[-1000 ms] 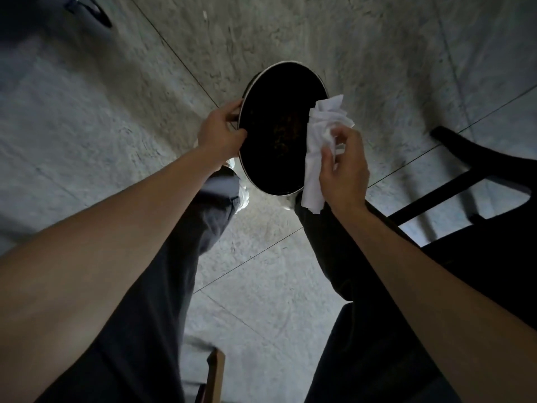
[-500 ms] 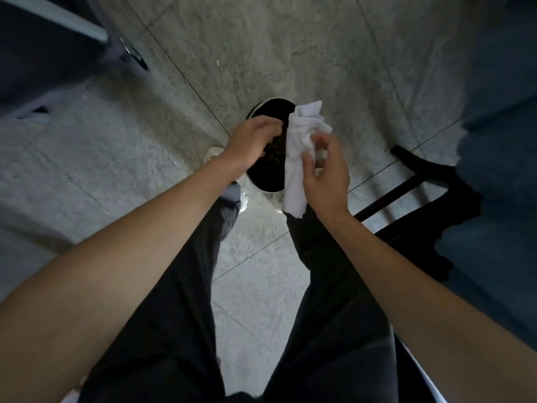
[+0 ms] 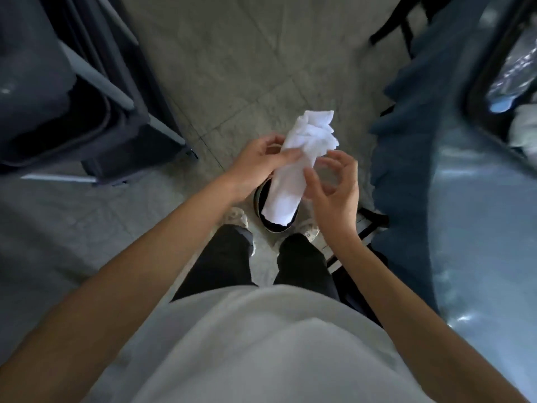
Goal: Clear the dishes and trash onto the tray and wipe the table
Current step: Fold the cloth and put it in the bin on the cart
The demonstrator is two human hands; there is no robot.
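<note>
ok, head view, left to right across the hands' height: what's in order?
dark bin → left hand → white paper napkin → right hand → blue tablecloth. The dark plate under the napkin overlaps, so I leave it out.

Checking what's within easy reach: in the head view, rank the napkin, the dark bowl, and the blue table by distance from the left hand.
1. Napkin: pinched in the left hand.
2. Bowl: just below that hand, behind the napkin.
3. Table: far right, past the right hand.
</note>
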